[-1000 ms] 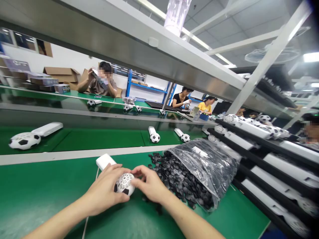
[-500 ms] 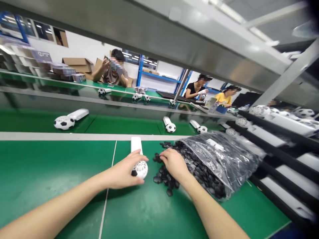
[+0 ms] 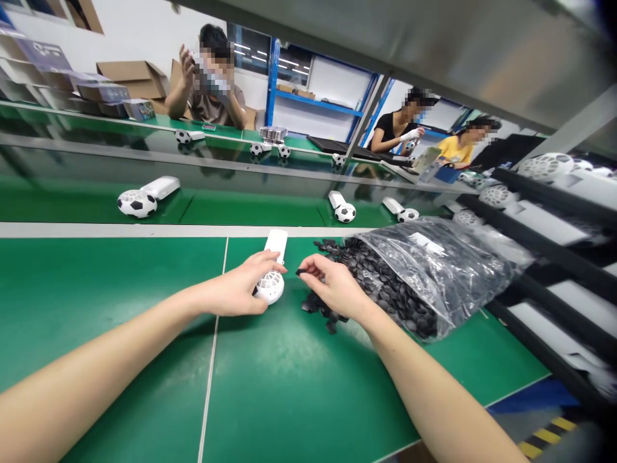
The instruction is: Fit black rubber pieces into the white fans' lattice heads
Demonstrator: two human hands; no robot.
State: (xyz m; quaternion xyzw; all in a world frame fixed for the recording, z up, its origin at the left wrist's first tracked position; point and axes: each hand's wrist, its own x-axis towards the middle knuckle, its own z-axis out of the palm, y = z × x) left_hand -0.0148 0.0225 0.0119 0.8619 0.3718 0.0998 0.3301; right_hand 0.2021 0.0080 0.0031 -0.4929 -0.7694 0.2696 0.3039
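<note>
My left hand (image 3: 245, 283) is curved round the ball end of a white handheld fan with a football-patterned grille (image 3: 270, 285), thumb on the near side and fingers on the far side. The fan lies on the green worktop, its white handle pointing away from me. Between the thumb and fingertips of my right hand (image 3: 335, 283) is a small black plastic piece (image 3: 301, 272), just right of the fan. Beneath and beside that hand lies a loose pile of black pieces (image 3: 315, 303), spilling from a clear plastic bag (image 3: 463, 257).
Several finished football fans (image 3: 137, 203) lie on the green conveyor (image 3: 250, 202) beyond the worktop edge. At the right stands a black rack (image 3: 544, 238) holding white fan parts. Across the line sit co-workers (image 3: 207, 90); a metal beam (image 3: 385, 38) crosses overhead.
My right hand has lifted a black piece from the pile and moved left toward the fan. The left hand stays round the ball end. The camera view has tilted downward less, then shifted.
</note>
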